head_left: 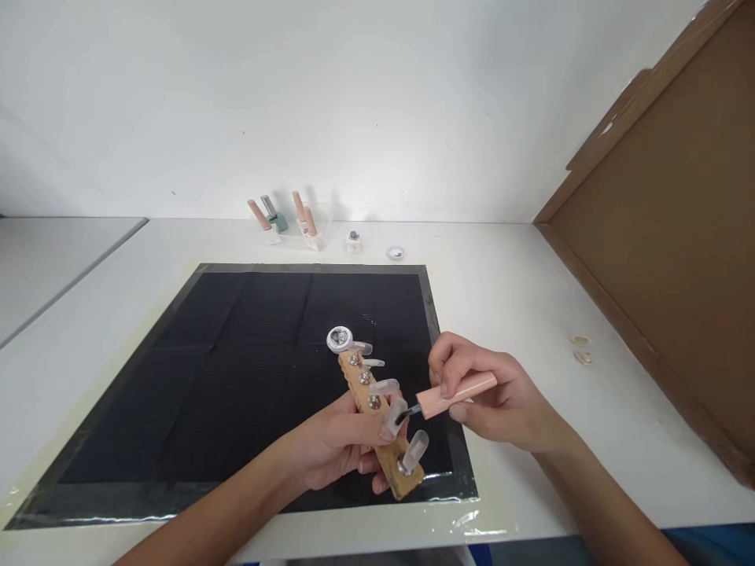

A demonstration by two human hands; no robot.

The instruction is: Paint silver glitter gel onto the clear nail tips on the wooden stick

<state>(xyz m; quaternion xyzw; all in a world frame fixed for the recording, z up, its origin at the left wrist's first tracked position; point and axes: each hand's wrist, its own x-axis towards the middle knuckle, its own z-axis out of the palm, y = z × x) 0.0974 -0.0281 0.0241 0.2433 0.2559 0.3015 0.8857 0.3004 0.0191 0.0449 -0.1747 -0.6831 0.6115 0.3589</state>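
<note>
My left hand (pixel 348 440) is closed around a wooden nail-tip stand (pixel 389 464), a narrow bar with several metal studs. Translucent false nails (pixel 416 450) stick out from the studs along its right side. Between the fingers of my right hand (pixel 492 393) is a nail polish brush (pixel 436 402) with a long peach-pink cap. Its dark bristle end meets one false nail (pixel 396 415) beside my left thumb; whether it touches is hard to tell. A small round white pot (pixel 340 339) with silvery contents sits just past the stand's far end.
A black mat (pixel 248 377) is taped to the white table (pixel 507 291). Polish bottles (pixel 310 228) with peach caps, a teal bottle (pixel 276 220), a tiny jar (pixel 354 242) and a round lid (pixel 395 253) stand along the back. At right rises a cardboard panel (pixel 666 236) near two small pale pieces (pixel 582 350).
</note>
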